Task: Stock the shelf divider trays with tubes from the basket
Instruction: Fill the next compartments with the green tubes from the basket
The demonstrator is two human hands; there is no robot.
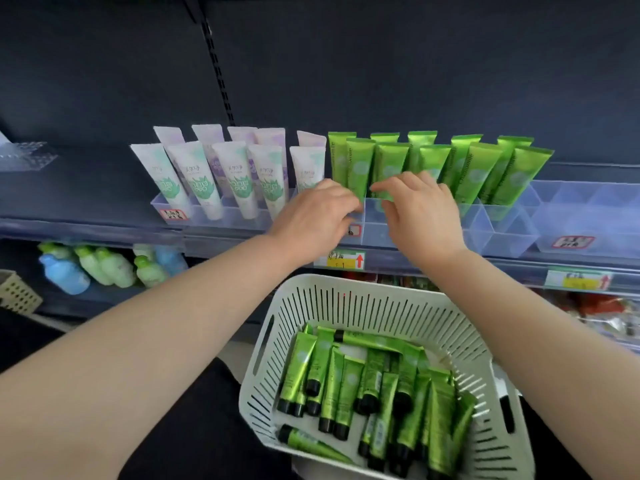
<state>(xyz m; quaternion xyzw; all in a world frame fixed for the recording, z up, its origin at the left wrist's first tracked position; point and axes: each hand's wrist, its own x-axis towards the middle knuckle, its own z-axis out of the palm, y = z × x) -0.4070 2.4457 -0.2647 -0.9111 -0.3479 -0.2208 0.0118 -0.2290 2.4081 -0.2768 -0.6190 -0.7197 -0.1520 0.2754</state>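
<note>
A white slotted basket [363, 301] below the shelf holds several loose green tubes with black caps [349, 382]. On the shelf, a clear divider tray [502, 230] carries upright green tubes [478, 168] in two rows. My left hand [315, 216] pinches the lower end of an upright green tube [360, 164] at the tray's front left. My right hand [422, 216] grips the base of the neighbouring green tube [391, 161]. Both tubes stand cap-down in front compartments, and my fingers hide their caps.
White and lilac tubes [204, 178] fill a clear tray to the left. Bare tray compartments [585, 209] extend to the right. Price tags [341, 259] line the shelf edge. Blue and green bottles [90, 265] sit on the lower shelf at left.
</note>
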